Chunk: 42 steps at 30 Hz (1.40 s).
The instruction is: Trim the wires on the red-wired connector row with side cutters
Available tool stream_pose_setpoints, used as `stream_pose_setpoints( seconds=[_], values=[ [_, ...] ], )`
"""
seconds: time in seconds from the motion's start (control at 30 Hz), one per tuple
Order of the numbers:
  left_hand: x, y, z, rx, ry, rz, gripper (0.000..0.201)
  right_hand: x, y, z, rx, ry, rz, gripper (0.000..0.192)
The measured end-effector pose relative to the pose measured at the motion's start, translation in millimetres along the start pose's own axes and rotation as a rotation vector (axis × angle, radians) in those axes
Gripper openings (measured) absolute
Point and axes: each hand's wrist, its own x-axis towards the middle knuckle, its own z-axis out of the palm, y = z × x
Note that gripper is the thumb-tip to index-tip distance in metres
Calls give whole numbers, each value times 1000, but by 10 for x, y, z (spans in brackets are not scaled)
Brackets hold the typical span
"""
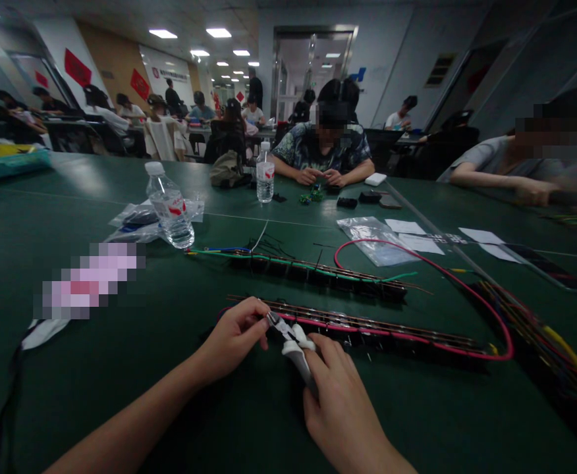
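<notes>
My right hand (340,401) grips the white handles of a small pair of cutters (291,339) whose metal tip points up and left. My left hand (236,332) pinches at that tip, next to the left end of a long dark terminal strip (377,329) threaded with a red wire (466,280). What sits between my left fingers is too small to tell. A second strip (318,273) with green and blue wires lies just beyond, on the green table (120,368).
A water bottle (170,207) and plastic bags (135,220) stand at left, another bag (375,240) and papers at right. A bundle of coloured wires (545,336) runs along the right. A person (325,141) sits opposite with a bottle (265,174); another person's arm (496,174) rests far right.
</notes>
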Motion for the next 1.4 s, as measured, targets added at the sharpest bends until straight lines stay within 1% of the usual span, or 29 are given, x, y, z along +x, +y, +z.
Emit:
stream_pose_setpoints(
  seconds=[0.37, 0.53, 0.8, 1.2, 1.4],
  values=[
    [2, 1, -2, 2, -1, -6, 10, 1, 15, 4, -13, 20, -13, 49],
    [3, 12, 7, -8, 3, -2, 10, 3, 10, -10, -23, 1, -16, 51],
    [2, 12, 2, -4, 2, 1, 10, -1, 26, 11, -29, 14, -31, 51],
    [5, 28, 5, -4, 0, -10, 10, 13, 23, 2, -1, -9, -18, 47],
    [2, 36, 3, -3, -8, -9, 9, 20, 37, 14, 49, -28, -26, 37]
  ],
)
